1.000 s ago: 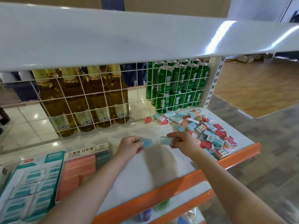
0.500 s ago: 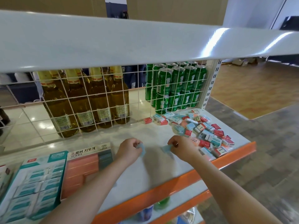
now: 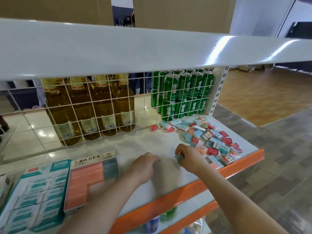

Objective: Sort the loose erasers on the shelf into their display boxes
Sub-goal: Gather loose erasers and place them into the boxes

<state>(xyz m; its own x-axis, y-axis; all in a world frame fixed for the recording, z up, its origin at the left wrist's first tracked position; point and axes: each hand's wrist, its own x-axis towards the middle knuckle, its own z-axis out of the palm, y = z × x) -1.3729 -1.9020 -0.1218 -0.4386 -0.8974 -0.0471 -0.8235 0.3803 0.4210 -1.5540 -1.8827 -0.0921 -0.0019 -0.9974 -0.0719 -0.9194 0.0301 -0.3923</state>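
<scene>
A pile of loose erasers in red, blue, white and salmon wrappers lies at the right end of the white shelf. Two display boxes stand at the left: one with salmon and teal erasers, one with teal-and-white erasers. My right hand pinches a light blue eraser at the pile's left edge. Between the boxes and the pile, my left hand hovers just above the shelf with fingers curled down. The blue eraser it held a moment ago is hidden under them.
A white wire grid backs the shelf, with amber bottles and green cans behind it. An upper shelf overhangs close above. The front has an orange edge strip, with lower shelves beneath.
Both hands have dropped closer to the shelf surface. The left hand has closed over its blue eraser, which no longer shows. The right hand still pinches its light blue eraser.
</scene>
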